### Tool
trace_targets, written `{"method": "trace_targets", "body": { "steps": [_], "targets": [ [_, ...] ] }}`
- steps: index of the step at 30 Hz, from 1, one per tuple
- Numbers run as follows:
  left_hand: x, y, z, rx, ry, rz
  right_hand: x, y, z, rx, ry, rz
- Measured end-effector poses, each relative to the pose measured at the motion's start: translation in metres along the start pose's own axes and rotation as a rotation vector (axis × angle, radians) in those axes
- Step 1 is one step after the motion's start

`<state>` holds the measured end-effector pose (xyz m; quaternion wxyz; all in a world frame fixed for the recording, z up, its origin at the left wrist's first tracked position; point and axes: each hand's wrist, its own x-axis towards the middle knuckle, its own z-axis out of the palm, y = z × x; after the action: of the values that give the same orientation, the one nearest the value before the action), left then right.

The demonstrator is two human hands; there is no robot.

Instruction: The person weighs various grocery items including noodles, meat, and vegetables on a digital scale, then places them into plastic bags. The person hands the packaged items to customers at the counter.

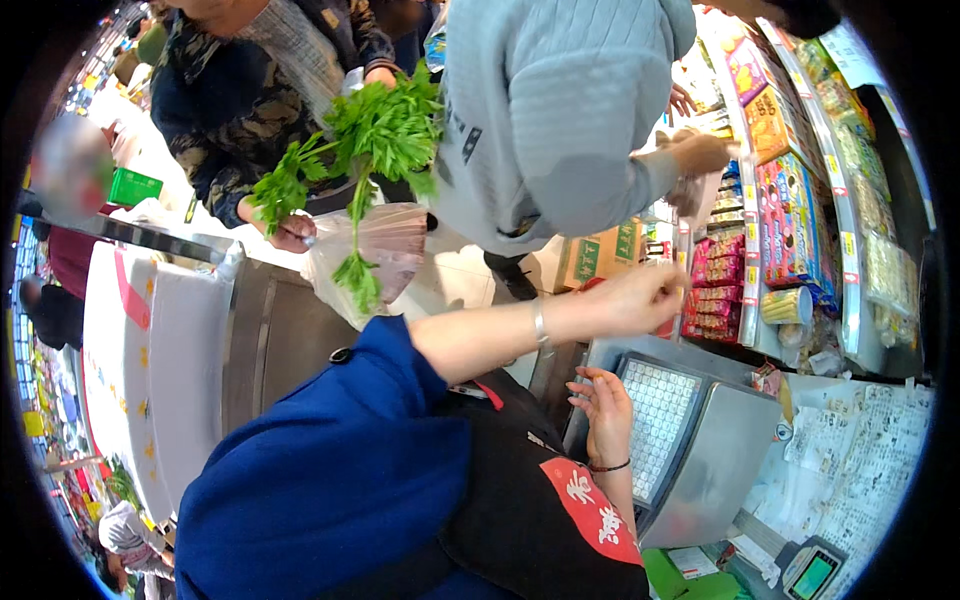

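Observation:
My left hand (646, 301), blurred and with a silver bangle on its wrist, reaches across to the right over the near corner of a weighing scale. Its fingers are curled, and I cannot make out whether anything is in them. Beside the scale's keypad (660, 427), my right hand (606, 405) is raised with its fingers apart and nothing in them. The scale's steel platter (716, 465) is bare. A small lit display (814, 576) sits on a post at the lower right.
A person in front holds celery (382, 127) and a plastic bag (375, 247). Another person in a light-blue top (555, 112) stands close, arm towards the snack shelves (791, 217). A cardboard box (600, 251) is on the floor. A white-draped stand (180, 360) lies left.

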<state>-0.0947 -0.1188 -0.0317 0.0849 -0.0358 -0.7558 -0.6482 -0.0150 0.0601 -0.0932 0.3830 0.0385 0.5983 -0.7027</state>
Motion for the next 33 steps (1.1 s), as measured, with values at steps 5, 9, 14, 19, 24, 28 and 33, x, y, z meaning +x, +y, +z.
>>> {"method": "trace_targets", "body": {
  "steps": [5, 9, 14, 19, 24, 28, 33],
  "targets": [
    [-0.124, 0.003, -0.031, 0.047, -0.147, -0.2, 0.006, 0.01, -0.003, 0.043, -0.017, 0.045],
    [-0.217, -0.004, -0.066, 0.009, 0.119, -0.425, 0.006, 0.009, -0.003, 0.027, -0.029, 0.086],
    [-0.288, 0.006, -0.13, 0.076, 0.969, -0.358, 0.014, 0.015, 0.0, -0.006, -0.068, 0.111],
    [-0.277, 0.015, -0.142, 0.328, 1.079, -0.249, 0.036, 0.001, 0.032, -0.122, -0.224, 0.075],
    [-0.255, -0.005, -0.153, 0.719, 1.122, -0.137, 0.05, -0.027, 0.092, -0.21, -0.457, -0.029],
    [-0.248, -0.007, -0.142, 0.405, 0.967, -0.2, 0.051, -0.015, 0.123, -0.271, -0.582, -0.081],
    [-0.251, 0.019, -0.103, 0.355, 0.979, -0.098, 0.049, -0.061, 0.183, -0.475, -0.607, -0.742]
  ]
}}
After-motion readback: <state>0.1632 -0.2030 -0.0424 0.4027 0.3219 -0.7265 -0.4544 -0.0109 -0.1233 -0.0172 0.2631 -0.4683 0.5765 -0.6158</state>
